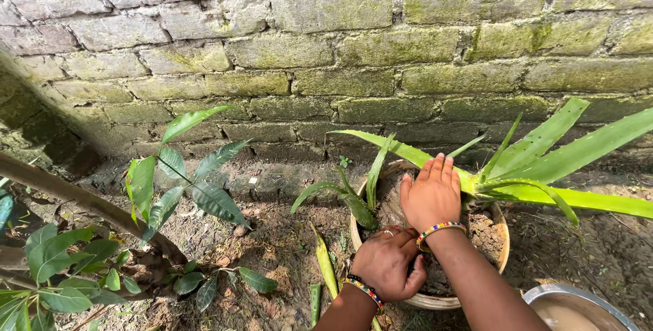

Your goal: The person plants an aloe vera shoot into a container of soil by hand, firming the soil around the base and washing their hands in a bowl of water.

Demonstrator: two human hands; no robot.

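A round clay pot (501,257) full of brown soil stands on the ground by a mossy brick wall. A large aloe plant (544,168) with long spiky green leaves grows in it, and a smaller aloe shoot (354,202) stands at its left rim. My right hand (431,193) lies flat, palm down, on the soil with fingers together, pointing to the wall. My left hand (386,261) is curled with its fingers pressed into the soil at the pot's near rim. Both wrists wear beaded bracelets. Whether the left hand holds soil is hidden.
A metal bowl (578,307) with muddy water sits at the bottom right. A young leafy sapling (178,188) and a slanting trunk (81,202) stand to the left. Cut aloe leaf pieces (325,263) lie on the bare earth beside the pot. The brick wall (340,52) closes the far side.
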